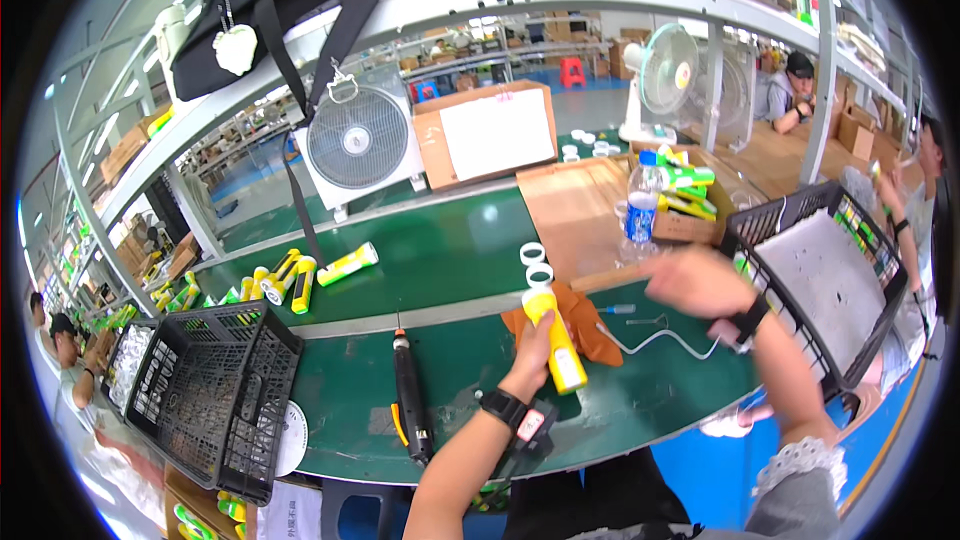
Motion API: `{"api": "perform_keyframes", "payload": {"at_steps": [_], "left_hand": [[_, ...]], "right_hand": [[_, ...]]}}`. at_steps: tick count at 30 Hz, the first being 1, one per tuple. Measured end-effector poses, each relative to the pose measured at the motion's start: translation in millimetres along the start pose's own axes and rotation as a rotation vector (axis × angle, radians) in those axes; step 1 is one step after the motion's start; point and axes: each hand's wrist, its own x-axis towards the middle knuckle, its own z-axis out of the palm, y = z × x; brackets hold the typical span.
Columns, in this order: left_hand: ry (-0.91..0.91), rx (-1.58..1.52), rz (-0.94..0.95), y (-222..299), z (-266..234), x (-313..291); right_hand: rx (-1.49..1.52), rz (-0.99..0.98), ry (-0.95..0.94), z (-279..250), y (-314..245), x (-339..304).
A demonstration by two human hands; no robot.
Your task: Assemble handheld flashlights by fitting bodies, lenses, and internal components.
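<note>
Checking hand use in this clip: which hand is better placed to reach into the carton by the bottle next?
Probably the right hand: it appears nearer the carton, while the left hand grips a flashlight. Blur hides whether the right is empty.

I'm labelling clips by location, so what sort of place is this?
Most likely a factory assembly workshop: similar yellow flashlights lie grouped on a green work surface, alongside a black power screwdriver and black plastic crates.
</note>
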Motion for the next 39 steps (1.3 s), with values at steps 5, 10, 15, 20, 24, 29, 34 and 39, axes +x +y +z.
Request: {"api": "perform_keyframes", "payload": {"at_steps": [5, 10, 15, 20, 24, 29, 34, 39], "left_hand": [[-0.020, 0.185, 0.053, -25, -4, 8], [0.006, 0.229, 0.046, -26, -6, -7], [0.069, 0.321, 0.085, -30, 6, -14], [0.123, 0.241, 0.151, -20, 9, -3], [0.105, 0.106, 0.191, -4, 4, 8], [-0.043, 0.012, 0.342, -7, 0, 2], [0.004, 0.002, 0.329, -17, 2, -9], [0.083, -0.002, 0.271, -18, 2, -9]], "right_hand": [[0.234, -0.226, -0.231, 106, -50, 2], [0.305, -0.165, -0.134, 127, -51, -5], [0.439, -0.166, -0.085, 137, -43, -5], [1.033, -0.388, -0.373, 128, -26, 11], [0.941, -0.425, -0.423, 132, -29, 11], [0.558, -0.339, -0.165, 141, -20, 9], [0.555, -0.279, -0.112, 142, -28, 7], [0.360, -0.444, -0.004, 137, -32, 6]]}}
